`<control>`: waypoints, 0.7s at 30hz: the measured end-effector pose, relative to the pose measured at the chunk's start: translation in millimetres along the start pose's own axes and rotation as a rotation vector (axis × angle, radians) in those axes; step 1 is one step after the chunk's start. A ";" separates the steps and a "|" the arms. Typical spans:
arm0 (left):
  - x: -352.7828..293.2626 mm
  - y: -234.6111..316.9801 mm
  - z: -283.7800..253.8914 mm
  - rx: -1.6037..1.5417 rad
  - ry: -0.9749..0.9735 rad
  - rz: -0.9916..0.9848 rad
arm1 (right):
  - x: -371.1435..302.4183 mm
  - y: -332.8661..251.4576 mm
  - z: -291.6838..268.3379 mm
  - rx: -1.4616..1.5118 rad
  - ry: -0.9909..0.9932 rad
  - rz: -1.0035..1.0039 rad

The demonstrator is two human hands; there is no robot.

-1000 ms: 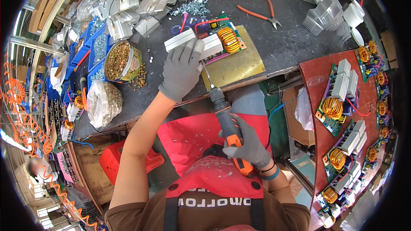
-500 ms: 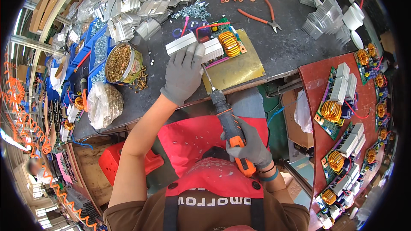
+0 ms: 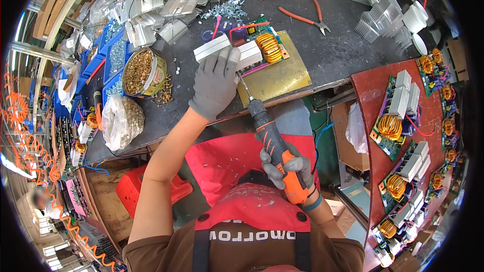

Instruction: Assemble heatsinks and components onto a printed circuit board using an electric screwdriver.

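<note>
One driver (image 3: 267, 133) in right grip (image 3: 304, 167) spans bench edge (image 3: 327, 83); left grip (image 3: 215, 83) on heatsink (image 3: 212, 48) unclear.

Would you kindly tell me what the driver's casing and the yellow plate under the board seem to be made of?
Casing: probably moulded plastic, judging by its matte dark-grey and bright orange sections. Plate: likely metal, perhaps brass, given its smudged golden sheen, though a coating could give that colour.
</note>
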State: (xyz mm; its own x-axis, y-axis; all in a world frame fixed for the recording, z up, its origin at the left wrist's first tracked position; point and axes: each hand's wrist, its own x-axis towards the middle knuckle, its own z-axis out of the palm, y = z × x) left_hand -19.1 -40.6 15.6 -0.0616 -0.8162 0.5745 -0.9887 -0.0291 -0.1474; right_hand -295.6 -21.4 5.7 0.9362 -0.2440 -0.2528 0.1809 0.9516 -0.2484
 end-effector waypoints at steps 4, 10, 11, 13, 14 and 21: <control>2.6 -1.5 -2.7 0.001 -0.006 0.020 | -1.1 2.8 2.7 -0.081 0.021 0.009; 8.7 4.5 -17.5 0.035 -0.083 0.028 | -26.4 -10.7 7.6 -0.579 0.154 -0.037; 9.2 8.8 -18.2 0.053 -0.099 0.007 | -29.2 -12.7 6.6 -0.599 0.148 -0.027; 11.4 18.1 -15.8 0.074 -0.114 -0.039 | -32.2 -15.6 4.2 -0.576 0.201 -0.055; 12.7 21.5 -13.7 0.082 -0.094 -0.078 | -32.0 -16.8 3.0 -0.585 0.180 -0.060; 10.7 24.6 0.5 0.062 0.027 -0.120 | -25.0 -28.6 3.0 -0.661 0.203 -0.026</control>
State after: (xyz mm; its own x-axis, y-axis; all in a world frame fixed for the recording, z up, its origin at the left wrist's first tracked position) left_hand -44.0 -50.4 17.8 0.0523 -0.7891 0.6120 -0.9787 -0.1622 -0.1255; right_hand -323.2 -41.9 21.9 0.8475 -0.3567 -0.3931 -0.0796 0.6468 -0.7585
